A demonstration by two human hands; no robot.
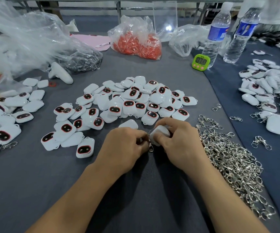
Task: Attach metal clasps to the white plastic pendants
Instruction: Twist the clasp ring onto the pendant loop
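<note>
My right hand (178,140) grips a white plastic pendant (159,132) just above the grey table. My left hand (125,145) pinches a small metal clasp (150,146) that hangs right against the pendant's edge. Both hands meet at the table's centre. A big pile of white pendants (127,101) with dark red-rimmed faces lies just beyond them. A heap of loose silver clasps (233,163) spreads out on the right of my right forearm.
More pendants, some with clasps on, lie at the left (6,115) and far right (270,91). Behind are a bag of red parts (136,42), clear plastic bags (26,39), a green timer (200,61), two water bottles (216,34) and a white controller (60,74).
</note>
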